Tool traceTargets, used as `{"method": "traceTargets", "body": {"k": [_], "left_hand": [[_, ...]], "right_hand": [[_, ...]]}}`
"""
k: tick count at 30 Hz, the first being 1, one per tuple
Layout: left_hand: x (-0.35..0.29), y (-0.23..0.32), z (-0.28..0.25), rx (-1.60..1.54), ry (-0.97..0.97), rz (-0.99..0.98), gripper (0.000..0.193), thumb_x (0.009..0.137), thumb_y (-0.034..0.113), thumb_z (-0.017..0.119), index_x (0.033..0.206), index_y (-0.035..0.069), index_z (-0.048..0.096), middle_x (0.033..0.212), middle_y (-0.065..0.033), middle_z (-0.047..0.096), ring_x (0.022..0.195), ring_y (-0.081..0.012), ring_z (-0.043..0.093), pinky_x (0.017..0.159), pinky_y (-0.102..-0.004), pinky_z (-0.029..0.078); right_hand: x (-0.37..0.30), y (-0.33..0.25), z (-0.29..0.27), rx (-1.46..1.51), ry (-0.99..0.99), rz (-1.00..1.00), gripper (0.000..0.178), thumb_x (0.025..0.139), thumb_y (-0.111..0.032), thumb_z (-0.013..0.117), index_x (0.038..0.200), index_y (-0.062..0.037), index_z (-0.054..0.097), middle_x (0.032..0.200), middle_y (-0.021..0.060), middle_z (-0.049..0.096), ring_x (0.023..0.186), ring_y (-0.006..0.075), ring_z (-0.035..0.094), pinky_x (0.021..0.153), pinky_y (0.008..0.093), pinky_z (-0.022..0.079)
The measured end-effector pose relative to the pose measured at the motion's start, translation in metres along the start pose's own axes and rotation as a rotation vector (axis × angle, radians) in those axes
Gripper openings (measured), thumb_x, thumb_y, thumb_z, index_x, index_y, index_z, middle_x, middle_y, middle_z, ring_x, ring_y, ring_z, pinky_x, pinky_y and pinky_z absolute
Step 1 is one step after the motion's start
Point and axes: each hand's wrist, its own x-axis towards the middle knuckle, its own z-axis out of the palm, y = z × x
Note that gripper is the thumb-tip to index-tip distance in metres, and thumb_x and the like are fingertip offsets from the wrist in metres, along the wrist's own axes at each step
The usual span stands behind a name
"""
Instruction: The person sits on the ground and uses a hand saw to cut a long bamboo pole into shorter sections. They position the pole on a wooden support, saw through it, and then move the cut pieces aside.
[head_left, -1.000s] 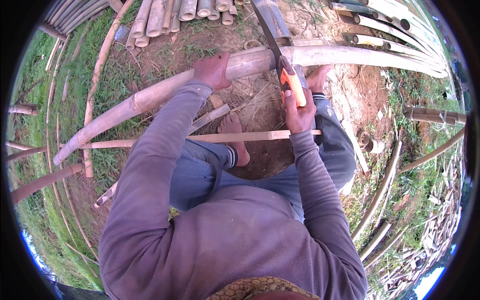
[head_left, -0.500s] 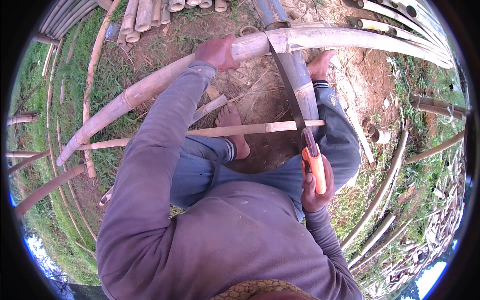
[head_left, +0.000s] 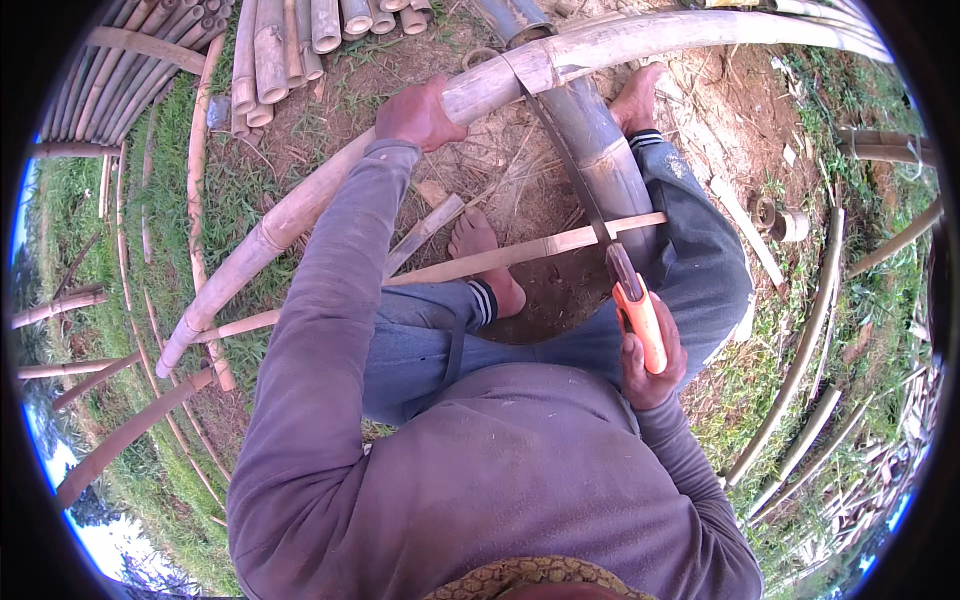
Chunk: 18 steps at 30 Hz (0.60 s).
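Note:
A long pale bamboo pole (head_left: 310, 205) runs from the lower left to the upper right, resting across a thicker bamboo (head_left: 600, 140). My left hand (head_left: 420, 115) is closed around the pole, left of where it crosses. In my right hand (head_left: 655, 365) is the orange handle of a handsaw (head_left: 575, 175). Its dark blade slants up from my right hand and lies across the pole, just right of my left hand. The depth of any cut cannot be made out. A thin bamboo strip (head_left: 540, 247) passes under the blade near the handle.
Bamboo stacks stand at the far left (head_left: 130, 75) and top (head_left: 270, 55). My bare feet (head_left: 487, 260) are on the dirt below the pole. A short bamboo piece (head_left: 425, 235) lies near one foot. Bamboo rings (head_left: 790, 226) and loose poles (head_left: 800, 350) lie at the right.
The whole view has turned and shifted somewhat, showing more of the left bamboo stack. Both hands keep their grips, and the saw blade still lies across the pole.

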Motion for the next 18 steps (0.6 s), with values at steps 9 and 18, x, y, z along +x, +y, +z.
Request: {"method": "traceTargets", "body": {"k": [9, 18], "left_hand": [[-0.004, 0.011, 0.003, 0.056, 0.055, 0.01, 0.075, 0.072, 0.05, 0.087, 0.134, 0.015, 0.066, 0.118, -0.0151, 0.078, 0.109, -0.0366, 0.075, 0.094, -0.0498, 0.059], [-0.004, 0.002, 0.001, 0.015, 0.029, 0.006, 0.069, 0.071, 0.049, 0.087, 0.129, 0.015, 0.068, 0.113, -0.0146, 0.079, 0.103, -0.034, 0.077, 0.09, -0.0497, 0.06]], "right_hand": [[0.195, 0.003, 0.117, -0.043, 0.058, 0.015, 0.046, 0.099, -0.02, 0.077, 0.14, -0.0017, 0.065, 0.11, 0.0229, 0.078, 0.104, 0.038, 0.078, 0.084, 0.0398, 0.061], [0.0, 0.01, 0.006, 0.021, 0.021, -0.001, 0.055, 0.1, -0.016, 0.075, 0.145, 0.0087, 0.058, 0.132, 0.0246, 0.073, 0.119, 0.0333, 0.076, 0.1, 0.0402, 0.06]]}}
